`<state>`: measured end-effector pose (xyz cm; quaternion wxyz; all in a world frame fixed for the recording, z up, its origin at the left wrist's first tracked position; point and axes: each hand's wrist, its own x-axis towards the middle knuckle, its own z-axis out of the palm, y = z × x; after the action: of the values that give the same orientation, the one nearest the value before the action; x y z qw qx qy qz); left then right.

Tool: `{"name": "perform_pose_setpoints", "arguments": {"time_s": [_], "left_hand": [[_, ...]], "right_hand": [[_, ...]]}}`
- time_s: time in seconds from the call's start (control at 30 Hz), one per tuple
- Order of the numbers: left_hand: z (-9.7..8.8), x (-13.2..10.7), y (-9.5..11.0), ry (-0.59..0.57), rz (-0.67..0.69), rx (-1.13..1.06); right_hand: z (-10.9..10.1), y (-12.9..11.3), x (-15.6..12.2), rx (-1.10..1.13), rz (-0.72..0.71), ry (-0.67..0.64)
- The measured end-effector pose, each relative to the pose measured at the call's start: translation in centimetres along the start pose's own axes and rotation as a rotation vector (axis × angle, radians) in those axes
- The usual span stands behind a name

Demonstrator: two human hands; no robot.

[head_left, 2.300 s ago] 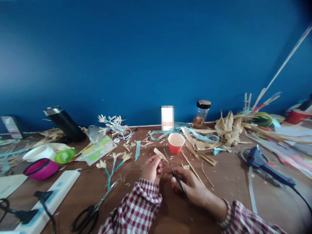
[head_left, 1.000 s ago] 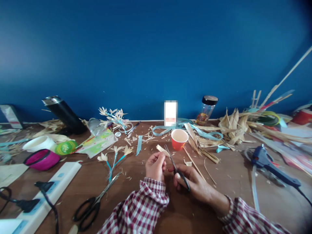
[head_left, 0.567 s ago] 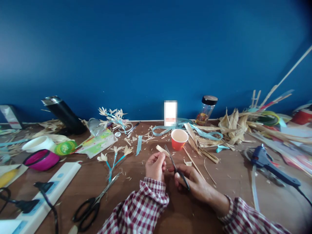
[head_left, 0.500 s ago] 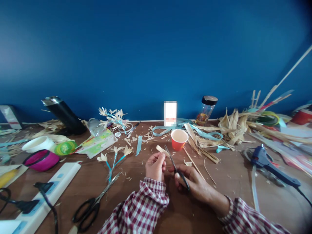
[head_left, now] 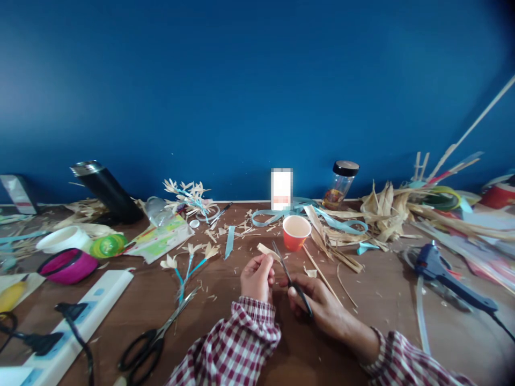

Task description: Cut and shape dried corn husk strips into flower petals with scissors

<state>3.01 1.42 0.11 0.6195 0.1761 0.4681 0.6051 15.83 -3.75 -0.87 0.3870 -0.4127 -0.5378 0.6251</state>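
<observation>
Near the middle of the table, my left hand [head_left: 257,277] pinches a small pale strip of corn husk [head_left: 266,250] that sticks up past its thumb and fingers. My right hand [head_left: 316,297] is closed round the dark handles of a pair of scissors [head_left: 298,289], whose blades point up and left beside the husk strip. Whether the blades touch the strip I cannot tell. Just beyond the hands stands a red paper cup [head_left: 295,239]. To the left of my left hand lie husk flowers on blue-wrapped stems [head_left: 185,273], and a second pair of scissors [head_left: 155,338] with black handles.
On the left are a power strip [head_left: 90,316] with plugs, a magenta bowl [head_left: 68,272], green tape [head_left: 108,246] and a black flask [head_left: 107,190]. A blue glue gun [head_left: 446,271] lies right, below piled husks [head_left: 384,212]. A lidded jar [head_left: 340,185] stands near the wall.
Both hands keep nearly the same pose, with the strip and scissors still held. The whole view has shifted very slightly; nothing on the table has visibly moved.
</observation>
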Motion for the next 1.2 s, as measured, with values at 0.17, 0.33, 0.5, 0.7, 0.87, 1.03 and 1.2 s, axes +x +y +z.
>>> {"name": "perform_pose_setpoints", "arguments": {"time_s": [0.17, 0.33, 0.5, 0.7, 0.87, 1.03, 1.2], "left_hand": [[0.0, 0.0, 0.1, -0.004, 0.003, 0.01], [-0.3, 0.2, -0.2, -0.013, 0.02, 0.022], [-0.5, 0.5, -0.6, -0.012, 0.041, 0.011], [-0.2, 0.2, 0.1, 0.003, 0.036, 0.017], [-0.3, 0.5, -0.1, -0.011, 0.04, 0.008], [-0.3, 0.5, 0.3, -0.004, 0.013, 0.012], [-0.3, 0.5, 0.6, -0.018, 0.017, 0.033]], "right_hand": [[0.1, -0.2, 0.0, -0.031, -0.003, 0.004], [0.2, -0.4, 0.0, -0.08, 0.006, 0.023], [0.2, -0.4, -0.1, -0.122, 0.018, 0.029], [0.3, -0.5, -0.1, -0.155, 0.018, 0.042], [0.3, -1.0, -0.2, -0.188, 0.025, 0.049], [0.4, -1.4, -0.3, -0.21, 0.033, 0.048], [0.3, -1.1, -0.2, -0.222, 0.027, 0.065]]}}
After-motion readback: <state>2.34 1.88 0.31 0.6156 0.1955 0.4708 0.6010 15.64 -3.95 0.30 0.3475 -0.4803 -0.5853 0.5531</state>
